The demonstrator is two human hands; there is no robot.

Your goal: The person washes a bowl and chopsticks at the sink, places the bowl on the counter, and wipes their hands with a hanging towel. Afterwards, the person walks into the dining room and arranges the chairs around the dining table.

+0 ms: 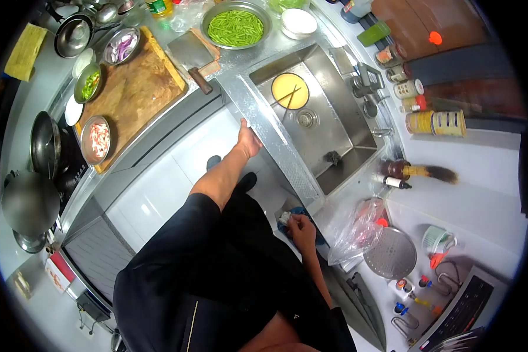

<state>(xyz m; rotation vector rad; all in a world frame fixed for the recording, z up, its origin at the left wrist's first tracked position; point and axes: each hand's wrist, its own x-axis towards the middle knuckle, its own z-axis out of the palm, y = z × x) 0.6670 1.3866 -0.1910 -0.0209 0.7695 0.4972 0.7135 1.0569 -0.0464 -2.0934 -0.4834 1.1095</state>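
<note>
My left hand (249, 141) is beside the front edge of the sink counter, fingers stretched out and holding nothing that I can see. Lower down, my right hand (303, 230) has its fingers pinched together over a blue-lined bin (318, 233). A crumpled whitish thing (285, 218) is right at its fingertips; whether the fingers hold it I cannot tell. In the steel sink (349, 126) stands a bowl of yellow liquid (287, 85), resembling beaten egg, with chopsticks (292, 95) resting across it.
A cleaver (192, 51) lies by a wooden cutting board (141, 76). Around them are a bowl of green beans (236, 28), sliced onion (122, 47), chopped peppers (90, 85) and sliced meat (99, 139). Jars (408, 89) line the back; a plastic bag (355, 232) is at right.
</note>
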